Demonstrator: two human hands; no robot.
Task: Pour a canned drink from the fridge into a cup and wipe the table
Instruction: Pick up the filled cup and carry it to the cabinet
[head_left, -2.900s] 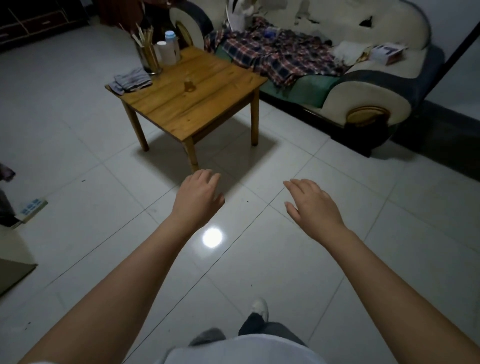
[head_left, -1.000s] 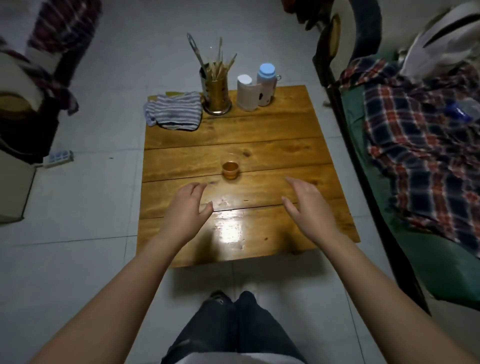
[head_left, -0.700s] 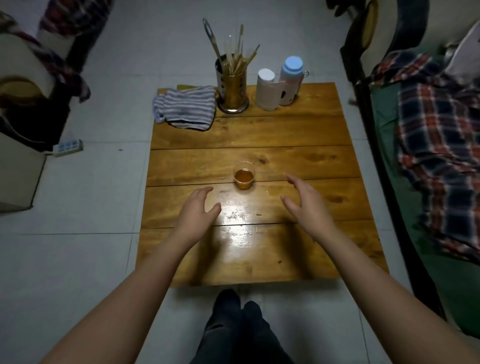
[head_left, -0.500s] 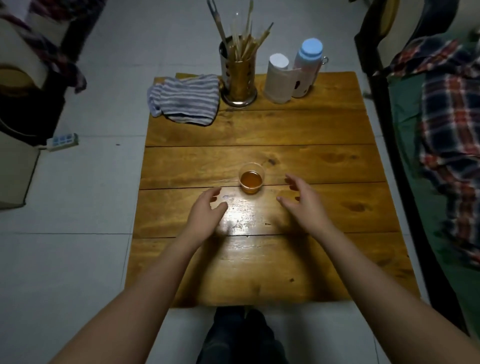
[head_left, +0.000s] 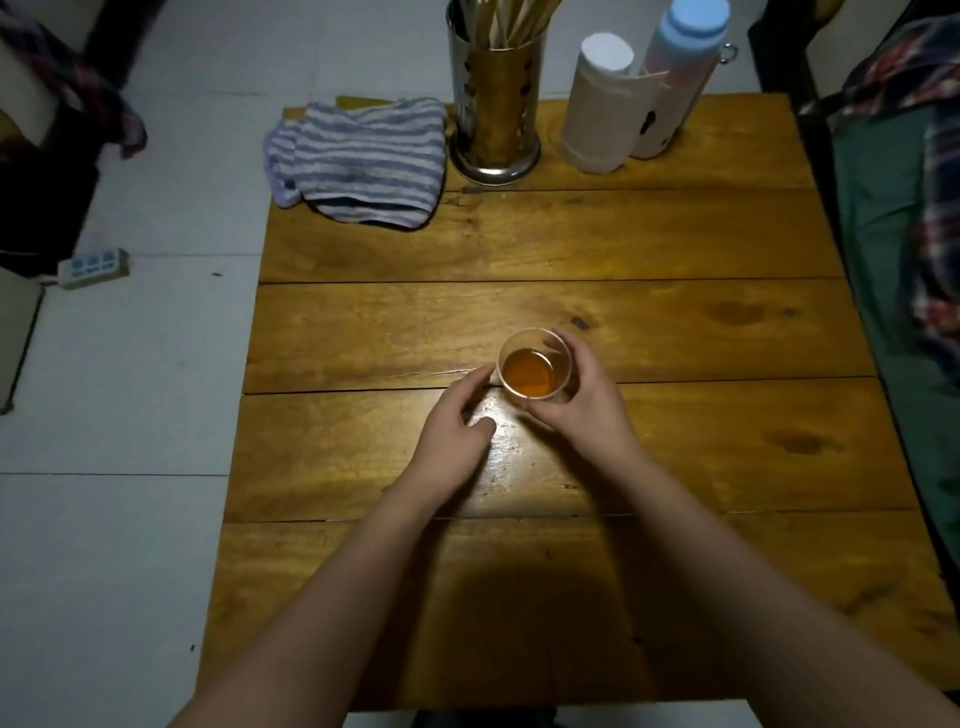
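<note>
Cup (head_left: 535, 370) already holding amber drink, gripped by right hand (head_left: 582, 402); left hand (head_left: 457, 426) loose, empty at nine o'clock. Wiping with striped cloth (head_left: 363, 161) at eleven o'clock apparently left.

No readable text, labels or numbers anywhere.

One cup (head_left: 535, 370), one cloth (head_left: 363, 161), two bottles (head_left: 597, 104), one utensil holder (head_left: 496, 104).

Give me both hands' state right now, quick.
Left hand: open, fingers relaxed beside the cup, holding nothing.
Right hand: fingers and thumb curled round the cup.
</note>
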